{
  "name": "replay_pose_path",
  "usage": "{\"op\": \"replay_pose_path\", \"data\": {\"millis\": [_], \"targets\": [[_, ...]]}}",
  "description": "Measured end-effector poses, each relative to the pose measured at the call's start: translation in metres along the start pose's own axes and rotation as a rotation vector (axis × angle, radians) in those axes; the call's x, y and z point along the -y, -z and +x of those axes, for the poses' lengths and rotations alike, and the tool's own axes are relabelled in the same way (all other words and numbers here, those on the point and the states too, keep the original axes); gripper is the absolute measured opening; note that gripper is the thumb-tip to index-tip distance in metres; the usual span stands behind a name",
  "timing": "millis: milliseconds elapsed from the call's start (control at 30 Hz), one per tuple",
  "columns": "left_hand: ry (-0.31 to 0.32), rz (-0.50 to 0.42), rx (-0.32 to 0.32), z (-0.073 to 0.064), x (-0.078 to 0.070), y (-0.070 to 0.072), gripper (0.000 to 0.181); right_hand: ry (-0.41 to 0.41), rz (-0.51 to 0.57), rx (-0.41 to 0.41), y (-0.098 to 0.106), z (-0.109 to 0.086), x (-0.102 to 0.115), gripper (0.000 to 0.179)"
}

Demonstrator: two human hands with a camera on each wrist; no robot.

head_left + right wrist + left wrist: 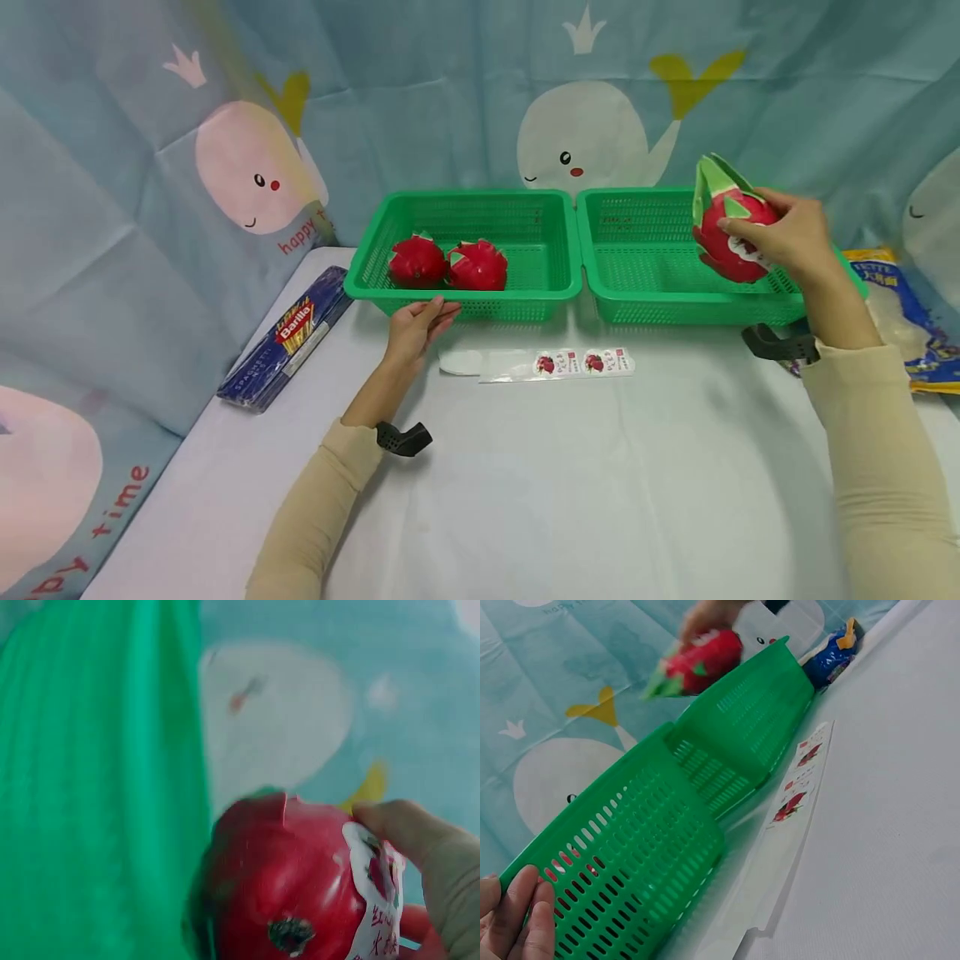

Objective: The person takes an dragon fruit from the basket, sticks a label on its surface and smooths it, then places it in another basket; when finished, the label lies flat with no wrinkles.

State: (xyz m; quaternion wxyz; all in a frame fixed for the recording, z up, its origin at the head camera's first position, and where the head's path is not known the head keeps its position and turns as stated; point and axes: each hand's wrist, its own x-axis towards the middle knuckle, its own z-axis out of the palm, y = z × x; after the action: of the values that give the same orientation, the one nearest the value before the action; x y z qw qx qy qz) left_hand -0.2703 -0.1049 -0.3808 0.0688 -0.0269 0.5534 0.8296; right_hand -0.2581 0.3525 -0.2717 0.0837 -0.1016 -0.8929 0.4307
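In my right hand [795, 237] is a red dragon fruit [731, 242] with green leaf tips, gripped above the right green basket [697, 308]. A white label [375, 900] is stuck on the fruit's side, next to my thumb in the right wrist view. My left hand [416, 329] pinches the front rim of the left green basket [517, 296], with fingers on its outer wall in the left wrist view. Two more dragon fruits [417, 260] lie side by side in that basket.
A strip of white stickers [555, 364] with dragon fruit pictures lies before the baskets. To the left is a blue Barilla spaghetti pack [288, 337]; a blue and yellow bag [900, 317] lies at the right. A whale-print curtain [450, 125] hangs behind.
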Motion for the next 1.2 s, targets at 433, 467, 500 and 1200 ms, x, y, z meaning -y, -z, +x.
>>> {"op": "replay_pose_path", "data": {"millis": [433,467,500,1200], "targets": [[-0.013,0.019,-0.004,-0.001,0.005,0.001,0.017,-0.212,-0.221,0.005,0.001,0.026,-0.072,0.091],[-0.014,0.02,-0.001,-0.001,0.005,0.001,0.018,-0.2,-0.238,0.009,0.001,0.027,-0.073,0.09],[-0.016,0.023,-0.004,-0.002,0.004,0.002,0.019,-0.189,-0.248,0.017,0.001,0.028,-0.073,0.088],[-0.023,-0.014,-0.035,0.0,0.006,0.001,0.013,0.339,-0.225,0.044,-0.101,0.008,0.03,0.066]]}}
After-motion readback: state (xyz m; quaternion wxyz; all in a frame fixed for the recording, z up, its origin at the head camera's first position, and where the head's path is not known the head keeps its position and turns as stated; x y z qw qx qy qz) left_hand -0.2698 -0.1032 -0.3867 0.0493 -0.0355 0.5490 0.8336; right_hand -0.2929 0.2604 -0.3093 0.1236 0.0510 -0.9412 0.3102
